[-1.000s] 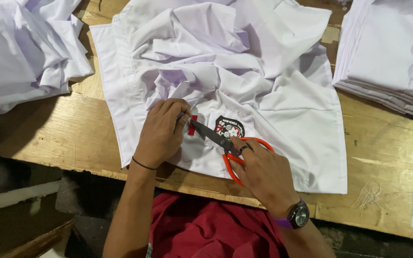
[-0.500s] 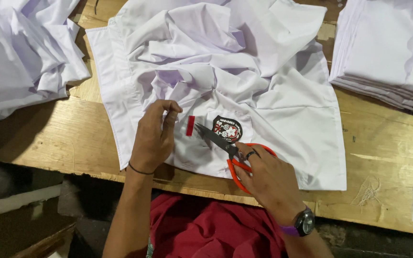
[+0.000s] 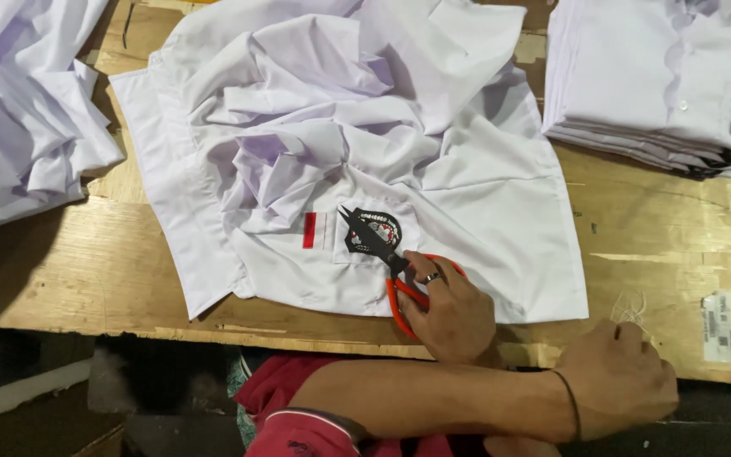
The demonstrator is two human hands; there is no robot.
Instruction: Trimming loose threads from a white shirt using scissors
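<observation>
A crumpled white shirt (image 3: 484, 195) lies spread on the wooden table (image 3: 662, 228). Its pocket carries a dark round badge (image 3: 380, 225), with a small red and white patch (image 3: 310, 230) to the left. My right hand (image 3: 450, 309) grips orange-handled scissors (image 3: 392, 269), whose dark blades are parted and lie over the badge. My left arm crosses in front of me to the right. My left hand (image 3: 623, 372) rests at the table's front edge with its fingers curled, and I see nothing in it.
A stack of folded white shirts (image 3: 636, 76) with the same badge stands at the back right. A loose heap of white shirts (image 3: 19, 127) lies at the left. Thread scraps (image 3: 628, 306) and a paper label (image 3: 718, 326) lie near the front right edge.
My left hand has let go of the shirt by the pocket and swung across to the table's front right edge. The scissors stay at the badge.
</observation>
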